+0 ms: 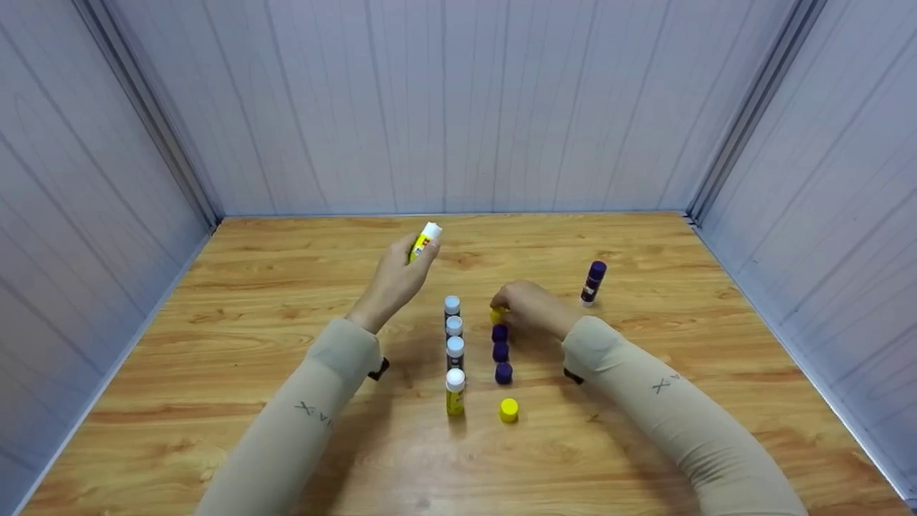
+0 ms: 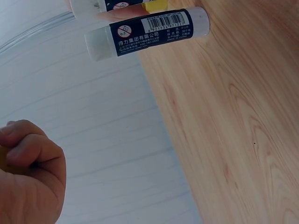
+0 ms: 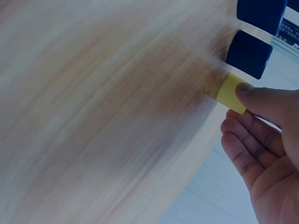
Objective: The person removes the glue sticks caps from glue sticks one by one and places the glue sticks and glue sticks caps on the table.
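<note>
Left hand [image 1: 396,276] raised, fingers curled; right hand [image 1: 529,307] low, fingertips pinching.

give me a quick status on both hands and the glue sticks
Left hand holds an uncapped yellow glue stick above the table. Right hand pinches a yellow cap at the cap row's far end. Nothing in the way.

Wooden table [image 1: 215,401] bears uncapped glue sticks [image 1: 454,351], caps [image 1: 501,351], one capped stick [image 1: 593,282]

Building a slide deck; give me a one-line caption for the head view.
Left hand holds a yellow glue stick aloft; right hand sets a yellow cap by three purple caps.
</note>
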`<action>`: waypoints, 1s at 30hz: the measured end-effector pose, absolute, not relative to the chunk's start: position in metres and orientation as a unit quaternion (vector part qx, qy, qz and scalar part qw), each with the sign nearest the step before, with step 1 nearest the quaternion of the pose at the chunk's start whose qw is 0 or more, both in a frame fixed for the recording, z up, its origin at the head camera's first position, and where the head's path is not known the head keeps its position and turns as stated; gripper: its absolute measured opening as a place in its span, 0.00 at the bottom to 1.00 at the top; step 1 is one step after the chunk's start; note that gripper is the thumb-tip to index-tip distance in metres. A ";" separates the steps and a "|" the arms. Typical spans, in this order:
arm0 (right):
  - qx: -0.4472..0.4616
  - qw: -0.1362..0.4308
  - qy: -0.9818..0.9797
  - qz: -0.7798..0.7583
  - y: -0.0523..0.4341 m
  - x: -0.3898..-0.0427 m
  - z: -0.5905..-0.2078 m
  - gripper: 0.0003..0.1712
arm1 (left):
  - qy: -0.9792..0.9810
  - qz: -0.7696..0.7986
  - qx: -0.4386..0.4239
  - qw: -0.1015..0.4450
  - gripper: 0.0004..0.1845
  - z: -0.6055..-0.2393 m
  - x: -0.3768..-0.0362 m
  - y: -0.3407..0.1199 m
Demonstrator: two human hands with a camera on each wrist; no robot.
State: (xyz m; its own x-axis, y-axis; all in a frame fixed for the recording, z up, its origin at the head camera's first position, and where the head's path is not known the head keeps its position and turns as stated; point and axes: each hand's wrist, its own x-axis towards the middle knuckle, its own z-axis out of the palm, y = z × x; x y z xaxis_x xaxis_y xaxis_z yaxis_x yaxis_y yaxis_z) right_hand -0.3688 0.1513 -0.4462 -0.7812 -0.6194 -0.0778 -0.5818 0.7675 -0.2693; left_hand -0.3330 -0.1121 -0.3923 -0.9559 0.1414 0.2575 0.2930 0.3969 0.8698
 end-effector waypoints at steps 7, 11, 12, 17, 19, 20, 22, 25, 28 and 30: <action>-0.321 0.079 0.937 -0.118 0.150 -0.368 -0.444 0.13 | -0.808 -0.572 -0.135 0.033 0.15 -0.395 -0.339 -0.111; -0.328 0.073 0.935 -0.111 0.150 -0.367 -0.444 0.14 | -0.810 -0.569 -0.140 0.008 0.14 -0.399 -0.342 -0.111; -0.329 0.072 0.935 -0.108 0.150 -0.368 -0.444 0.14 | -0.812 -0.566 -0.141 0.003 0.13 -0.400 -0.343 -0.111; -0.321 0.079 0.938 -0.108 0.149 -0.369 -0.446 0.16 | -0.826 -0.546 -0.139 -0.008 0.17 -0.408 -0.349 -0.113; -0.316 0.083 0.938 -0.111 0.148 -0.369 -0.445 0.16 | -0.832 -0.539 -0.134 -0.007 0.19 -0.411 -0.352 -0.113; -0.315 0.085 0.939 -0.112 0.148 -0.369 -0.445 0.16 | -0.834 -0.535 -0.131 -0.004 0.19 -0.412 -0.353 -0.114; -0.314 0.086 0.939 -0.114 0.148 -0.369 -0.446 0.16 | -0.838 -0.531 -0.125 -0.003 0.21 -0.414 -0.356 -0.115; -0.314 0.083 0.939 -0.117 0.149 -0.369 -0.446 0.15 | -0.840 -0.529 -0.120 -0.007 0.21 -0.418 -0.360 -0.116; -0.318 0.078 0.937 -0.118 0.150 -0.369 -0.447 0.15 | -0.838 -0.532 -0.117 -0.015 0.18 -0.422 -0.364 -0.117; -0.320 0.076 0.937 -0.119 0.151 -0.369 -0.447 0.14 | -0.838 -0.533 -0.118 -0.019 0.16 -0.424 -0.366 -0.117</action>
State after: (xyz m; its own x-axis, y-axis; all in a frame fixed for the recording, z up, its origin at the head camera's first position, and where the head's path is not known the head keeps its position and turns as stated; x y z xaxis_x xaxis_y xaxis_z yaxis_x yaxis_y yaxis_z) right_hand -0.3686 0.1510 -0.4467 -0.7832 -0.6183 -0.0653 -0.5823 0.7664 -0.2712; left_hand -0.3656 -0.1168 -0.4241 -0.9714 0.2181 0.0941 0.1777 0.4041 0.8973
